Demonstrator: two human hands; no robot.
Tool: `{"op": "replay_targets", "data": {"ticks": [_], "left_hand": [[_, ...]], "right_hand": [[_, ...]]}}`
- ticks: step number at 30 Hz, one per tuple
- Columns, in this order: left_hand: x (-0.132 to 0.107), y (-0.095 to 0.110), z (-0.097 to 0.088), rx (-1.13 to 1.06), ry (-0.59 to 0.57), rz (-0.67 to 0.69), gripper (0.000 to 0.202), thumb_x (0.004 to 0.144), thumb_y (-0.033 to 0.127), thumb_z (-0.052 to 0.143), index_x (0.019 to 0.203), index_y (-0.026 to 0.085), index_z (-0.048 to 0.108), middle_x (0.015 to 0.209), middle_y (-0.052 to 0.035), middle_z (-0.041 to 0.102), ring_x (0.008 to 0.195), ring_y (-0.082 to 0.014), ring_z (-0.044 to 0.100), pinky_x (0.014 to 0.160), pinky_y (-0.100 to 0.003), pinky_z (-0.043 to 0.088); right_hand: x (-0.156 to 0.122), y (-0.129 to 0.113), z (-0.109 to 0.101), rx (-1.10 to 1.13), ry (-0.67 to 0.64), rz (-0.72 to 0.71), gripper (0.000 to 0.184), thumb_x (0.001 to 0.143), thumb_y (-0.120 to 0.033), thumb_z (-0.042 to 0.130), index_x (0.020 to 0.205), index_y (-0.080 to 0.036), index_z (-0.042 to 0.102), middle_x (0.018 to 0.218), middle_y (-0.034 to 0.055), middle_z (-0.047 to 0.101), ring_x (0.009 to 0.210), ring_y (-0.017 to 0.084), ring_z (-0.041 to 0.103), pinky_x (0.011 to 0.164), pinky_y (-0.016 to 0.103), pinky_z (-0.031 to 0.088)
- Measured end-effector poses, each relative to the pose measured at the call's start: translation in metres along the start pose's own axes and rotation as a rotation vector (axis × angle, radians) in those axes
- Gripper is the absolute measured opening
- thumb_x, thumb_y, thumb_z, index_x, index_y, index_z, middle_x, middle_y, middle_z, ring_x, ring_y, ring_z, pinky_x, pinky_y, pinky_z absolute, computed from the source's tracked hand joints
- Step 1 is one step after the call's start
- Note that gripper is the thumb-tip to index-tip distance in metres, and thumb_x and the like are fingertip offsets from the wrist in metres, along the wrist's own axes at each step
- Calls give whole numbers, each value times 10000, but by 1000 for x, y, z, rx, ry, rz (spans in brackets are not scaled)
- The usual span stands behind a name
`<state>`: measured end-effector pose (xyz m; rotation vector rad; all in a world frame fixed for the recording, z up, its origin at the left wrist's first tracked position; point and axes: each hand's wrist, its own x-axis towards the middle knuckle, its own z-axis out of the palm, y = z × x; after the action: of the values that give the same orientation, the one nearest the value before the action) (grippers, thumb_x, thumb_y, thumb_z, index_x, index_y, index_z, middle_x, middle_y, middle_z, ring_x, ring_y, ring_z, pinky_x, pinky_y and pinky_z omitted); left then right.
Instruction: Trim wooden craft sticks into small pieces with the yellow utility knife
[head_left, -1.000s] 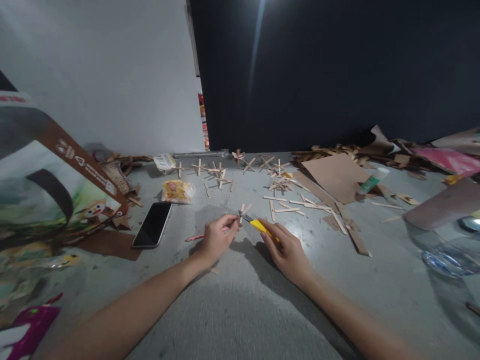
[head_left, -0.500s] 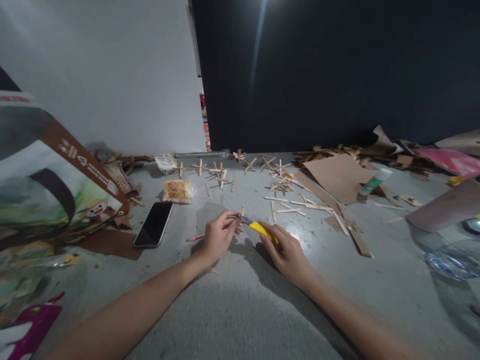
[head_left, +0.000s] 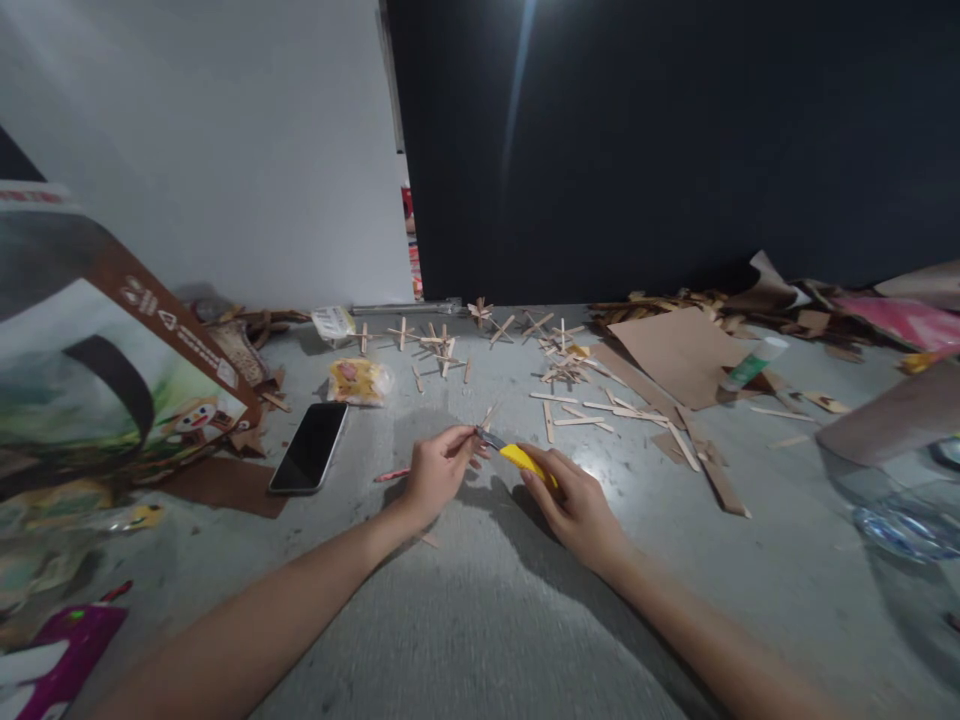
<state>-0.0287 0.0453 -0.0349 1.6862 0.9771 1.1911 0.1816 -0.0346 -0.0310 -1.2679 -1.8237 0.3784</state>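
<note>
My left hand [head_left: 437, 473] pinches a small cross of wooden sticks [head_left: 486, 420] just above the grey floor. My right hand [head_left: 571, 500] grips a yellow utility knife [head_left: 519, 460], and its blade tip meets the sticks at my left fingertips. Both hands are closed and almost touch each other in the middle of the view.
A black phone [head_left: 309, 446] lies left of my hands, with a printed carton [head_left: 97, 350] beyond it. Several stick crosses [head_left: 439, 345] and loose sticks [head_left: 577, 410] lie ahead. Brown cardboard [head_left: 671, 350], a glue stick [head_left: 750, 362] and a clear bottle [head_left: 892, 500] sit to the right.
The stick piece in my left hand has turned slightly and the knife blade has closed in on it. Both hands stay in nearly the same place.
</note>
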Motion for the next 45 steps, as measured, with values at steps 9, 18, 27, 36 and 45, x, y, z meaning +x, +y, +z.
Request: {"op": "replay_targets", "data": {"ticks": [9, 18, 27, 36, 45], "left_hand": [[0, 8, 1, -22, -14, -12, 360, 945, 515, 665, 943, 166, 752, 774, -64, 792, 629, -161, 726, 585, -248, 606], [-1, 9, 1, -24, -14, -9, 341, 947, 499, 663, 914, 172, 752, 756, -59, 782, 624, -160, 716, 578, -249, 597], [-1, 10, 1, -11, -5, -1, 395, 933, 560, 671, 917, 174, 753, 743, -54, 769, 630, -160, 710, 586, -255, 594], [-1, 9, 1, -10, -7, -11, 394, 938, 550, 665, 936, 162, 739, 736, -55, 763, 624, -154, 701, 599, -250, 568], [1, 9, 1, -48, -43, -23, 424, 939, 602, 658, 934, 178, 674, 710, -50, 754, 620, -164, 710, 598, -256, 560]], "right_hand": [[0, 0, 0, 8, -5, 21, 353, 1096, -370, 483, 1324, -180, 673, 994, 91, 740, 848, 218, 723, 766, 308, 566], [0, 0, -1, 13, -18, 35, 354, 1102, -387, 469, 1318, -192, 671, 1005, 98, 744, 858, 226, 725, 769, 323, 571], [-1, 1, 0, 1, -26, 37, 368, 1105, -396, 466, 1335, -190, 666, 1021, 95, 739, 883, 222, 727, 793, 313, 568], [-1, 0, -1, 8, -11, 31, 375, 1107, -408, 453, 1326, -201, 675, 1018, 100, 745, 886, 230, 730, 785, 325, 573], [0, -2, -2, -40, -10, 16, 494, 1114, -456, 401, 1388, -159, 686, 885, 89, 671, 699, 205, 669, 696, 309, 576]]}}
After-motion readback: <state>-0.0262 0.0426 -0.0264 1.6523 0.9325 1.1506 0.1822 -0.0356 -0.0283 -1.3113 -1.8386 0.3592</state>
